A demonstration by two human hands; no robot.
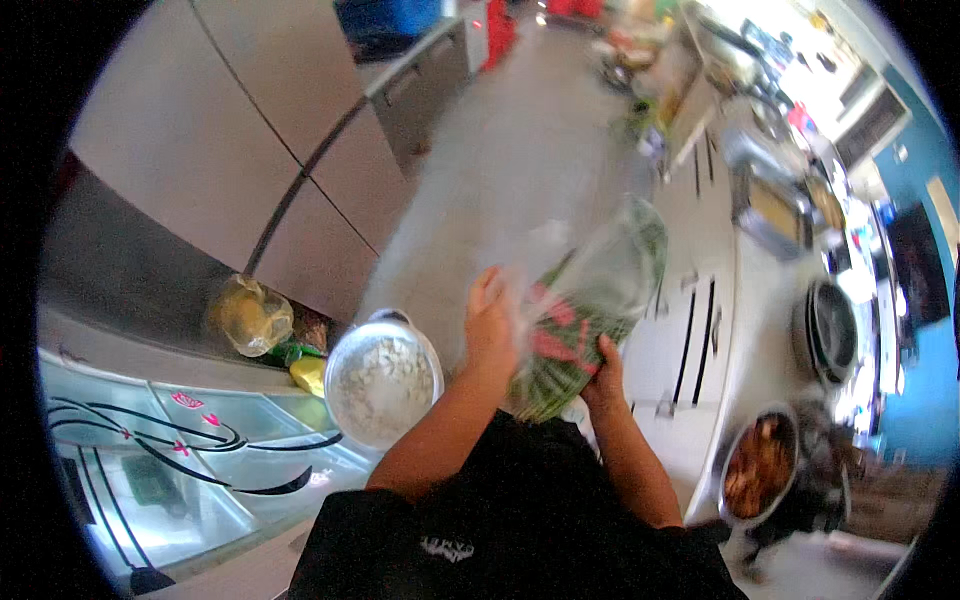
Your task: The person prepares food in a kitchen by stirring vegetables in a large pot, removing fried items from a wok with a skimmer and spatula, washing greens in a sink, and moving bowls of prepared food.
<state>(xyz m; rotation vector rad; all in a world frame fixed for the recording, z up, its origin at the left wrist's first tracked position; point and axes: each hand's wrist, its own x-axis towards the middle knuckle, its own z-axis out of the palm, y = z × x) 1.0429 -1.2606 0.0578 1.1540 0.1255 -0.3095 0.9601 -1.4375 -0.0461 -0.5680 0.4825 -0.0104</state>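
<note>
A clear plastic bag of green leafy vegetables [615, 304] with red-pink print on it is held in front of my black shirt. My right hand [606, 379] grips its lower right side, the thumb on top of the plastic. At the bag's left edge is my left hand [491, 322], fingers pointing away from me. Blur and thin plastic film there hide whether those fingers grip the bag. Left of my left forearm stands a round pot or bowl [384, 379] with pale, chopped pieces inside.
White cabinets [679, 330] line the right, under a counter bearing a dark round pan [831, 330] and a metal bowl of brown food [761, 469]. A glass-fronted cabinet [262, 427] and a clear bag of yellowish contents [251, 315] are at left. Grey floor [517, 150] lies ahead.
</note>
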